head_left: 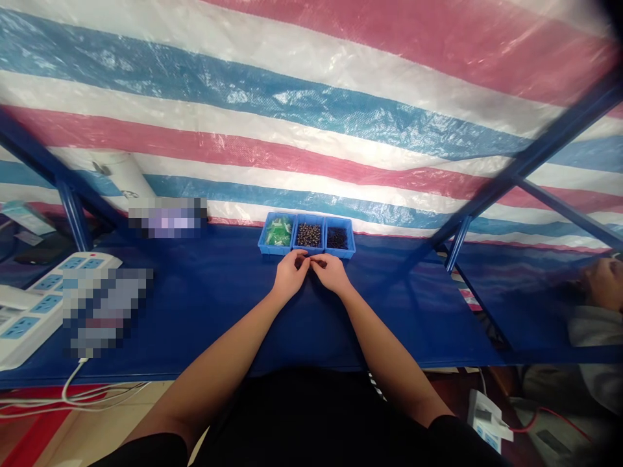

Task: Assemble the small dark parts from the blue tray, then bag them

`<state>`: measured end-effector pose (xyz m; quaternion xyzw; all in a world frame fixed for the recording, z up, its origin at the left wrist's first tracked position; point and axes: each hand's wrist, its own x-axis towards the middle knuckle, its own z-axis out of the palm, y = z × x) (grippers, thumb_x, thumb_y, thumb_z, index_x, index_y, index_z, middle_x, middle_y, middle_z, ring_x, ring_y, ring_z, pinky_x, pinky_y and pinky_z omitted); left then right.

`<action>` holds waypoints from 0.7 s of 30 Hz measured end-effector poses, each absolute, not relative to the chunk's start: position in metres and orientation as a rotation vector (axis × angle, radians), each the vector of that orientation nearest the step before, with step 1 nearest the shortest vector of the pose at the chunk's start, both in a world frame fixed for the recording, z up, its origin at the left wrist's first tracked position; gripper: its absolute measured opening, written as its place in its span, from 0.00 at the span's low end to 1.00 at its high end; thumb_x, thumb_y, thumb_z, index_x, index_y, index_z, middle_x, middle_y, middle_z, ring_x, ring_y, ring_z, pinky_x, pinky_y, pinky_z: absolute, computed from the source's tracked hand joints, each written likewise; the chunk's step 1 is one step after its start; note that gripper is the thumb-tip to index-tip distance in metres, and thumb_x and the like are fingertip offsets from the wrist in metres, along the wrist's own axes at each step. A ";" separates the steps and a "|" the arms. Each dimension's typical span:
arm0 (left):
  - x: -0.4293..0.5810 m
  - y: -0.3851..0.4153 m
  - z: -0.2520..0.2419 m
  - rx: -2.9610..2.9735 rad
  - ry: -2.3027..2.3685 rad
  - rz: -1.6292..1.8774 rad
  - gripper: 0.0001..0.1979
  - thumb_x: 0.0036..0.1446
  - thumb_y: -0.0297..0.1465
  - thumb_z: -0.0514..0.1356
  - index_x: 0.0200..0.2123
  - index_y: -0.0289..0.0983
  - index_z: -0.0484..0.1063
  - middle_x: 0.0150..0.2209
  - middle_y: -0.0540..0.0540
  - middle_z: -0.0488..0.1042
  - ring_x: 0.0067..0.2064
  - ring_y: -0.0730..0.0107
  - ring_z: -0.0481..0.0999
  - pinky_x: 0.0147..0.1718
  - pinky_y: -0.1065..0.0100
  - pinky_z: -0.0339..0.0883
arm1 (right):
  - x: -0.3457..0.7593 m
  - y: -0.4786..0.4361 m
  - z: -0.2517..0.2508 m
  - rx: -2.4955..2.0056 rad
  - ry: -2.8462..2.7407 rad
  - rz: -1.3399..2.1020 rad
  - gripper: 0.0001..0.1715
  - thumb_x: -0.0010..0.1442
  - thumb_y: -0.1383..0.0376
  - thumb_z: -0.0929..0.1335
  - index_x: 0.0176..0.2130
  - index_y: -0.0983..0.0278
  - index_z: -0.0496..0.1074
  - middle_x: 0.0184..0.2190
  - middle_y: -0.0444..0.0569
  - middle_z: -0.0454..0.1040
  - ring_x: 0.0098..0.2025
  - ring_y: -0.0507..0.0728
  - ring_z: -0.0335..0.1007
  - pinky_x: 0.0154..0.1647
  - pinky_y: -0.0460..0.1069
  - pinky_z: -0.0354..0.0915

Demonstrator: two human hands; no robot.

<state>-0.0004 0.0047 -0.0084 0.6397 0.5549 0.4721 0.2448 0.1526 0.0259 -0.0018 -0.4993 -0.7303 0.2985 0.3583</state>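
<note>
My left hand and my right hand meet fingertip to fingertip just in front of three joined blue bins. Both are closed in a pinch, and whatever lies between the fingers is too small to make out. Green-and-white pieces fill the left bin. In the middle bin lie many small metallic, brownish parts. The right bin holds small dark parts. My left fingertips are close to the front edge of the middle bin.
A white power strip and a blurred-out device with a cable lie on the left of the blue table. Blue metal posts rise at both sides. Striped sheeting hangs behind. Another person is at the far right.
</note>
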 end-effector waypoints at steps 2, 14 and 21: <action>-0.001 0.004 -0.008 1.721 1.511 1.283 0.11 0.58 0.34 0.57 0.44 0.40 0.72 0.36 0.47 0.77 0.36 0.67 0.77 0.40 0.65 0.70 | 0.153 0.027 -0.003 -1.286 -1.830 0.809 0.13 0.59 0.66 0.67 0.42 0.63 0.79 0.39 0.49 0.79 0.37 0.54 0.73 0.45 0.49 0.68; -0.002 0.005 -0.008 1.646 1.460 1.293 0.14 0.54 0.33 0.60 0.45 0.40 0.71 0.35 0.49 0.77 0.35 0.69 0.77 0.37 0.67 0.70 | 0.149 0.027 -0.003 -1.286 -1.622 0.971 0.14 0.58 0.61 0.66 0.40 0.63 0.79 0.32 0.48 0.78 0.36 0.56 0.74 0.41 0.50 0.70; -0.001 0.005 -0.006 1.615 1.456 1.346 0.14 0.54 0.33 0.60 0.45 0.39 0.70 0.37 0.47 0.77 0.36 0.69 0.77 0.37 0.67 0.71 | 0.146 0.025 -0.002 -1.285 -1.622 1.008 0.14 0.59 0.60 0.66 0.40 0.63 0.79 0.30 0.47 0.78 0.35 0.55 0.73 0.40 0.50 0.70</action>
